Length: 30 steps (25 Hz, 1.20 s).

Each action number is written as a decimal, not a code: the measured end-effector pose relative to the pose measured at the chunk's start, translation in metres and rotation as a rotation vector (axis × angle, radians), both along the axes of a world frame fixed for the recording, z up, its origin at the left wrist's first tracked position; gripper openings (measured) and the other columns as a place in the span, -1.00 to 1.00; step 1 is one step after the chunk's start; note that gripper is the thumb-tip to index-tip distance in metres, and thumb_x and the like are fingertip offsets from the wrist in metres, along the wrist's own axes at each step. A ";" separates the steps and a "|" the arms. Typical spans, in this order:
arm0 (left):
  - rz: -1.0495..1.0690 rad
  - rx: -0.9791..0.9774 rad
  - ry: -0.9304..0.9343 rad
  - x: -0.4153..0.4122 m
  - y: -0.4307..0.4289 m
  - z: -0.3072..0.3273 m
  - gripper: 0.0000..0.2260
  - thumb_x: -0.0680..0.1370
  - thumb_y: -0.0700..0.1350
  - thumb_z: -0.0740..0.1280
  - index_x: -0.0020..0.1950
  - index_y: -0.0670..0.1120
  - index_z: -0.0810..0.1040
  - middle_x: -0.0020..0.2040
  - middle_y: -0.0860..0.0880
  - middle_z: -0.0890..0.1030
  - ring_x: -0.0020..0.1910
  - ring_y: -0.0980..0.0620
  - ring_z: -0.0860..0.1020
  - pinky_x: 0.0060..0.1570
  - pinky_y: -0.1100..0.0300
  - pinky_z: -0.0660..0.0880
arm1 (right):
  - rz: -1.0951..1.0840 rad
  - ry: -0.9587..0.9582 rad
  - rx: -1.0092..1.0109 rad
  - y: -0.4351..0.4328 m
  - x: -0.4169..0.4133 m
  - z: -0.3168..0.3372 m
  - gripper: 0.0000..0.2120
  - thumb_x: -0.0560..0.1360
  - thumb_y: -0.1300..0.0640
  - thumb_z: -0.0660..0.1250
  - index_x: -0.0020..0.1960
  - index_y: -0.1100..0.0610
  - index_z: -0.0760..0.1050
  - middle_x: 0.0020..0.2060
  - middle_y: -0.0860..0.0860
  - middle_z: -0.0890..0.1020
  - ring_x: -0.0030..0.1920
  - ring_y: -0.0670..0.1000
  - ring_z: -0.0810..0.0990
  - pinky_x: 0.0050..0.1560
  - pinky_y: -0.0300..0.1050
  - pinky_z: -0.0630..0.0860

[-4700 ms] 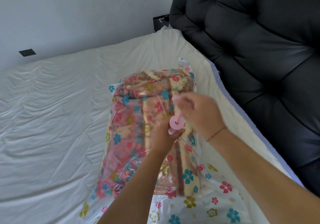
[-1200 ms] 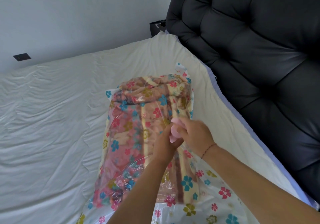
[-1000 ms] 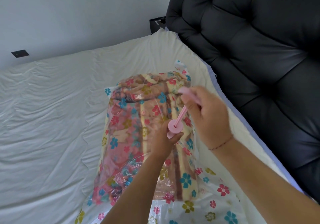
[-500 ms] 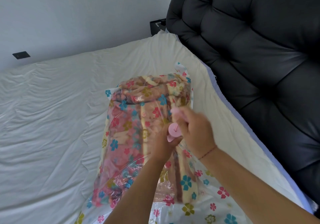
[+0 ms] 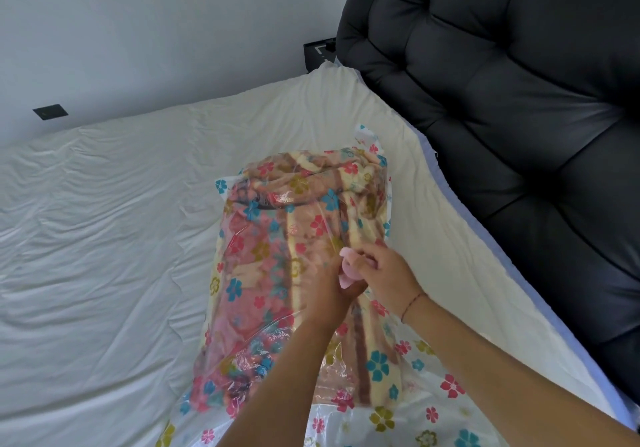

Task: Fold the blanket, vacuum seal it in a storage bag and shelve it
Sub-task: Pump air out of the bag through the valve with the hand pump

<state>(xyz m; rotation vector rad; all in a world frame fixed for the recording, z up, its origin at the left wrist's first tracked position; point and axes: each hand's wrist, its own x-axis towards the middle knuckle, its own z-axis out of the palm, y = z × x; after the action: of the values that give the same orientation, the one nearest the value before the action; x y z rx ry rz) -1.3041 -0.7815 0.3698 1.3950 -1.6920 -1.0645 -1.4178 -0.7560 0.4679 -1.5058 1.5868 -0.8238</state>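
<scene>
A clear storage bag (image 5: pixel 384 412) printed with coloured flowers lies on the bed, with a folded pink, cream and brown blanket (image 5: pixel 277 256) inside it. On top of the bag stands a small pink hand pump (image 5: pixel 348 271). My left hand (image 5: pixel 332 290) grips the pump's body from the near side. My right hand (image 5: pixel 388 275) holds its handle, pushed down close to the body. The pump's base and the bag's valve are hidden by my fingers.
The bag lies on a white sheet (image 5: pixel 104 238) covering the mattress. A black tufted headboard (image 5: pixel 519 135) runs along the right. A grey wall stands behind, with a dark socket plate (image 5: pixel 51 111) and a black item (image 5: pixel 318 53) at the bed's far corner.
My right hand has pulled the pump handle up and pushed it down again in strokes; now it is down against the pump body. My left hand stays on the pump.
</scene>
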 end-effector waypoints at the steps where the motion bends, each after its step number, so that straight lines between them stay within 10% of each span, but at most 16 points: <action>1: 0.013 0.003 0.015 0.001 0.000 0.002 -0.68 0.38 0.10 0.42 0.10 0.07 0.54 -0.03 0.11 0.65 -0.05 0.13 0.60 -0.03 -0.01 0.56 | -0.011 -0.042 -0.030 -0.002 -0.001 0.009 -0.71 0.54 -0.04 0.28 -0.09 0.15 0.65 -0.22 0.03 0.66 -0.12 0.04 0.61 -0.13 -0.29 0.54; 5: 0.043 0.023 0.004 0.007 -0.007 0.001 -0.66 0.42 0.01 0.48 0.12 0.23 0.46 0.03 0.14 0.63 0.02 0.13 0.58 0.05 0.15 0.51 | 0.027 -0.376 -0.323 -0.006 -0.014 0.082 -0.81 0.54 0.14 0.32 -0.19 0.05 0.67 -0.17 0.12 0.72 -0.19 -0.11 0.66 -0.11 -0.29 0.57; 11: 0.000 0.020 -0.022 0.001 0.002 -0.003 -0.73 0.42 -0.02 0.48 0.08 0.07 0.54 -0.08 0.19 0.63 -0.07 0.17 0.58 -0.03 0.12 0.53 | 0.074 -0.188 0.155 -0.008 -0.012 0.019 -0.88 0.47 0.04 0.44 -0.09 0.07 0.69 -0.41 -0.10 0.62 -0.25 -0.04 0.55 -0.23 -0.30 0.50; 16: 0.018 0.022 -0.003 0.005 -0.007 0.004 -0.65 0.43 -0.04 0.48 0.10 0.26 0.44 0.02 0.14 0.62 0.02 0.14 0.56 0.04 0.24 0.47 | 0.141 -0.495 0.024 -0.019 -0.040 0.086 -0.72 0.42 0.04 0.40 -0.03 0.24 0.66 -0.53 0.03 0.34 -0.51 -0.05 0.18 -0.49 -0.25 0.14; 20: -0.002 0.004 -0.022 -0.001 -0.002 -0.001 -0.71 0.40 0.01 0.47 0.08 0.17 0.50 -0.05 0.18 0.62 -0.05 0.19 0.57 -0.03 0.15 0.52 | 0.106 -0.207 0.228 -0.014 -0.020 0.036 -0.70 0.48 0.00 0.39 0.01 0.23 0.63 -0.52 -0.01 0.42 -0.56 -0.12 0.27 -0.43 -0.27 0.29; 30: 0.015 0.011 0.010 -0.001 0.000 0.000 -0.72 0.37 0.07 0.44 0.05 0.20 0.50 -0.05 0.15 0.63 -0.04 0.16 0.57 -0.03 0.19 0.51 | 0.181 -0.270 0.253 -0.013 -0.030 0.062 -0.71 0.50 0.05 0.36 0.04 0.27 0.62 -0.62 -0.12 0.34 -0.56 -0.11 0.21 -0.48 -0.31 0.19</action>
<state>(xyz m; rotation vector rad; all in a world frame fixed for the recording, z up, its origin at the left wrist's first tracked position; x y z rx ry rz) -1.3051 -0.7813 0.3701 1.4048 -1.6680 -1.0724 -1.4474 -0.7687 0.5301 -1.2762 1.2824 -0.6655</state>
